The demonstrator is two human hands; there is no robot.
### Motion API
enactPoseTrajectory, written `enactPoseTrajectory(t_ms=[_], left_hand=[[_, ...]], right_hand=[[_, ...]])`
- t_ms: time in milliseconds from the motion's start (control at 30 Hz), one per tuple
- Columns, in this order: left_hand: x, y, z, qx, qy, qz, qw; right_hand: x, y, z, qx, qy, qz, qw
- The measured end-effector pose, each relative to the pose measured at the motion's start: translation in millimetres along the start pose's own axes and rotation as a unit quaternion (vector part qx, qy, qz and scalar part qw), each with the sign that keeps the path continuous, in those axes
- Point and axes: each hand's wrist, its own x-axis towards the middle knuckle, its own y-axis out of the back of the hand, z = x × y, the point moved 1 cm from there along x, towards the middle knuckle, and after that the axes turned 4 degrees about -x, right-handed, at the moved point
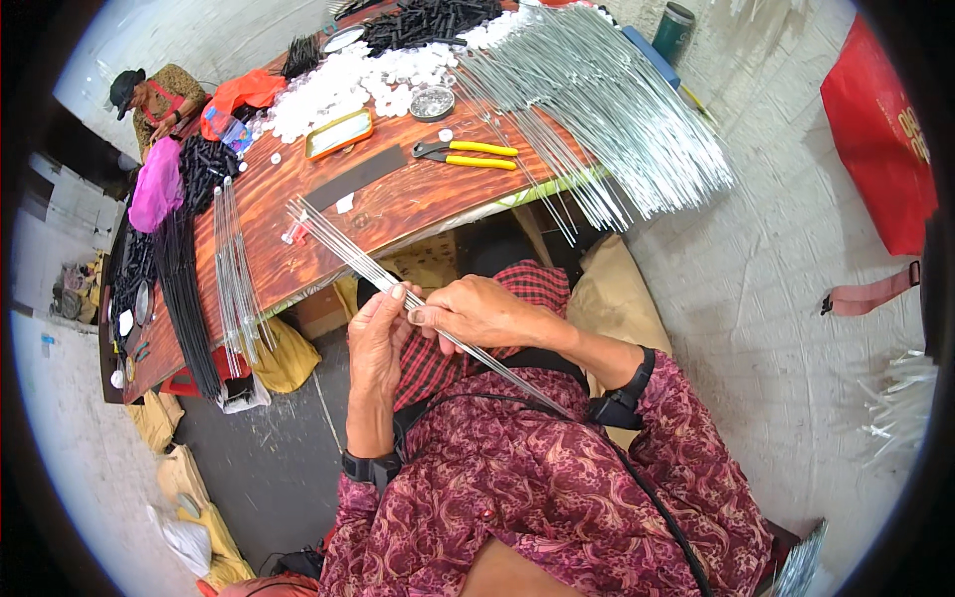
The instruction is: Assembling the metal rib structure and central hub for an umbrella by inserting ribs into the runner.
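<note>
A narrow bundle of thin silvery metal rods runs slantwise from over the table's near edge down toward my lap. My left hand pinches it near the middle between thumb and fingers. Just right of that, my right hand is closed over the same rods, its thumb lying along them. Small red and white pieces lie on the table by the rods' far ends. Cutting pliers with yellow handles rest beyond, beside a flat dark strip.
The wooden table carries a large heap of rods overhanging at right. White round pieces, black tubes, an orange-rimmed tray and a round container sit farther back. Another person sits at far left.
</note>
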Motion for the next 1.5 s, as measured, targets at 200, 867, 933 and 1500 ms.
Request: enactPoseTrajectory(t_ms=[200,867,933,1500], left_hand=[[6,-4,6,0.016,-0.011,0.066,0.998],[37,2,3,0.024,0.037,0.038,0.998],[38,5,4,0.022,0.033,0.037,0.999],[36,1,1,0.032,0.031,0.017,0.999]], right_hand=[[-15,75,36,-0.229,-0.019,0.314,0.921],[-17,143,107,-0.41,-0.177,0.396,0.803],[-18,148,105,-0.396,-0.164,0.407,0.807],[-28,153,108,-0.422,-0.14,0.411,0.796]])
